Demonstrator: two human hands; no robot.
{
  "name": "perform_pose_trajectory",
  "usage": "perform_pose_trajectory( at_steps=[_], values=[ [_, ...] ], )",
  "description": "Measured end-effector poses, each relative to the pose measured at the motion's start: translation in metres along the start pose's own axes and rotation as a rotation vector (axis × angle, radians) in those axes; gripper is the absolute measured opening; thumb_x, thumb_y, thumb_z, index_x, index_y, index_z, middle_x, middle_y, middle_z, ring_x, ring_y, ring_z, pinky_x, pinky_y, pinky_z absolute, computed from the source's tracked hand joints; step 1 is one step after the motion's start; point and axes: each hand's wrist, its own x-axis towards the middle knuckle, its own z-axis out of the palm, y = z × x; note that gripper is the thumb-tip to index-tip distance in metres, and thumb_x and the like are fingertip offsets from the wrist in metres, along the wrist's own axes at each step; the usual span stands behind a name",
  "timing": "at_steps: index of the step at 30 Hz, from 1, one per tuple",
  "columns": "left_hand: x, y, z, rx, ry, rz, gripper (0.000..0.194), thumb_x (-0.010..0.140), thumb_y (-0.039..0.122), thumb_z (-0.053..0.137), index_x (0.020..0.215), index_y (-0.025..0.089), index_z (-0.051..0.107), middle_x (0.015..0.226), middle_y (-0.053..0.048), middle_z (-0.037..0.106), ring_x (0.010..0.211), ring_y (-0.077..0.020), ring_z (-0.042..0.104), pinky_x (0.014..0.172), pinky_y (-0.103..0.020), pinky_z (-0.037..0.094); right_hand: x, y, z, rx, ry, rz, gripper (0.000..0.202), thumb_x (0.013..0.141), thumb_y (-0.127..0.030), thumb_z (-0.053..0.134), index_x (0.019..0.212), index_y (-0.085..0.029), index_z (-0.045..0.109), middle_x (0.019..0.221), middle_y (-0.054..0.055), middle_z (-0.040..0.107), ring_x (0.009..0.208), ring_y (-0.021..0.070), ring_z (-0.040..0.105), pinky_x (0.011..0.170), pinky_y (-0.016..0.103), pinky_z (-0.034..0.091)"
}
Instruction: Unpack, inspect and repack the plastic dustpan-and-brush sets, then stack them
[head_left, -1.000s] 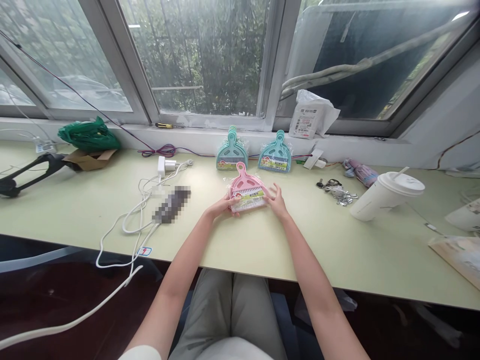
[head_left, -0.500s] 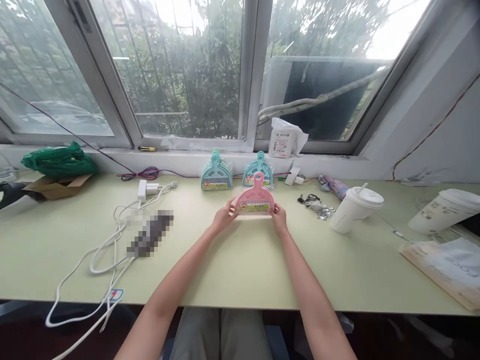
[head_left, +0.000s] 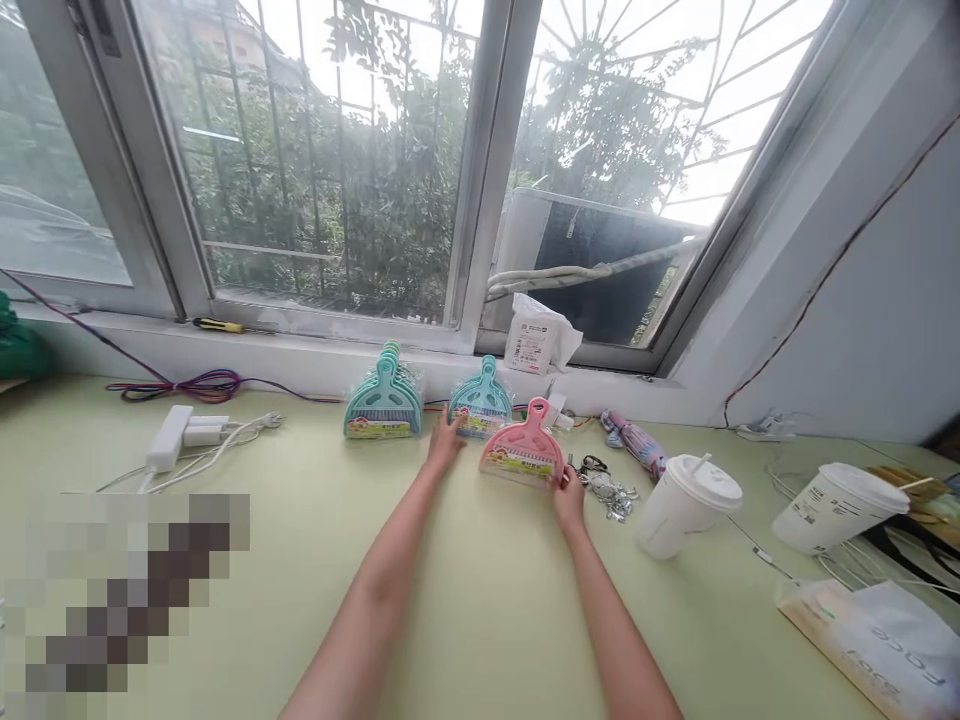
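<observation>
A pink dustpan set (head_left: 525, 448) in clear wrapping stands on the pale green table, and my right hand (head_left: 570, 495) pinches its lower right corner. Behind it, a blue-green dustpan set (head_left: 484, 400) stands near the windowsill. My left hand (head_left: 445, 440) is at the lower left edge of that blue-green set, its fingers partly bent; whether they grip it is hard to tell. Farther left stands a row of teal dustpan sets (head_left: 384, 405), touched by neither hand.
Keys (head_left: 611, 490), a folded umbrella (head_left: 634, 445) and a white cup (head_left: 686, 505) are on the right, with another cup (head_left: 840, 505) beyond. White adapters (head_left: 180, 435) and cables lie left. A tissue pack (head_left: 877, 640) sits lower right.
My left hand has let go of the pink set and moved to the blue-green one behind. The pink set is now tilted, lower right of the blue-green one. The camera view has shifted.
</observation>
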Motion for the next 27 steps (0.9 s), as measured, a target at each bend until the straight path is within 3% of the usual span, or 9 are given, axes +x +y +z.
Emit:
perform_pose_trajectory(
  at_steps=[2,5,10,15,18,21,23,25,27],
  values=[
    [0.009,-0.001,0.002,-0.005,0.026,-0.002,0.045,0.079,0.013,0.060,0.120,0.027,0.057,0.149,-0.009,0.029,0.124,-0.0281,0.047,0.097,-0.042,0.040,0.005,-0.004,0.006,-0.037,0.013,0.006,0.032,0.068,-0.044,0.051,0.090,-0.020,0.053,0.083,0.010,0.068,0.074,0.0248,0.063,0.070,0.037,0.049],
    [0.017,-0.002,0.000,0.035,0.081,-0.040,0.024,0.087,0.019,0.050,0.108,0.022,0.062,0.133,-0.010,0.047,0.103,-0.0228,0.059,0.087,-0.034,0.044,0.013,-0.011,0.014,-0.094,0.016,0.010,0.030,0.069,-0.040,0.050,0.090,-0.020,0.052,0.085,0.010,0.067,0.077,0.0251,0.062,0.073,0.037,0.048],
    [0.023,-0.002,-0.003,0.069,0.093,-0.066,0.011,0.085,0.020,0.054,0.088,0.018,0.064,0.112,-0.009,0.056,0.092,-0.0201,0.061,0.080,-0.029,0.044,0.025,-0.018,0.033,-0.167,-0.017,0.002,0.031,0.070,-0.031,0.047,0.098,-0.018,0.050,0.091,0.012,0.064,0.084,0.0264,0.060,0.078,0.038,0.045],
    [0.027,-0.008,-0.001,0.023,0.126,-0.076,0.005,0.082,0.020,0.058,0.083,0.017,0.061,0.100,-0.009,0.057,0.093,-0.0218,0.059,0.083,-0.032,0.043,0.040,-0.025,0.069,-0.230,0.008,-0.097,0.032,0.073,-0.020,0.045,0.105,-0.015,0.049,0.109,0.016,0.058,0.102,0.0267,0.055,0.088,0.040,0.042],
    [0.030,-0.015,0.000,-0.122,0.210,-0.073,0.019,0.084,0.022,0.054,0.102,0.017,0.056,0.105,-0.010,0.058,0.101,-0.0217,0.057,0.089,-0.033,0.042,0.051,-0.029,0.091,-0.290,0.016,-0.114,0.037,0.076,-0.016,0.042,0.113,-0.015,0.047,0.113,0.017,0.057,0.105,0.0278,0.055,0.089,0.041,0.042],
    [0.030,-0.021,0.001,-0.220,0.284,-0.097,0.038,0.092,0.030,0.040,0.127,0.016,0.041,0.122,-0.014,0.052,0.116,-0.0202,0.050,0.098,-0.034,0.038,0.060,-0.031,0.106,-0.328,-0.013,-0.063,0.040,0.080,-0.018,0.041,0.120,-0.015,0.045,0.107,0.016,0.062,0.097,0.0294,0.059,0.083,0.041,0.044],
    [0.028,-0.025,0.004,-0.193,0.210,-0.104,0.057,0.089,0.040,0.047,0.137,0.016,0.030,0.139,-0.017,0.040,0.132,-0.0242,0.036,0.106,-0.038,0.030,0.065,-0.031,0.113,-0.344,-0.031,-0.031,0.043,0.082,-0.020,0.041,0.125,-0.015,0.043,0.102,0.016,0.064,0.092,0.0300,0.061,0.081,0.041,0.045],
    [0.026,-0.027,0.008,-0.163,0.056,-0.082,0.090,0.074,0.043,0.066,0.144,0.015,0.017,0.149,-0.019,0.024,0.140,-0.0300,0.020,0.110,-0.043,0.022,0.069,-0.029,0.118,-0.370,-0.044,-0.007,0.049,0.084,-0.022,0.041,0.132,-0.014,0.038,0.097,0.017,0.065,0.090,0.0305,0.063,0.080,0.042,0.045],
    [0.027,-0.029,0.014,-0.166,-0.069,-0.051,0.107,0.068,0.036,0.072,0.147,0.013,0.003,0.150,-0.021,0.022,0.140,-0.0321,0.019,0.110,-0.044,0.022,0.073,-0.027,0.123,-0.399,-0.062,0.012,0.054,0.086,-0.023,0.040,0.138,-0.012,0.033,0.095,0.019,0.066,0.089,0.0304,0.063,0.080,0.042,0.044]
  ],
)
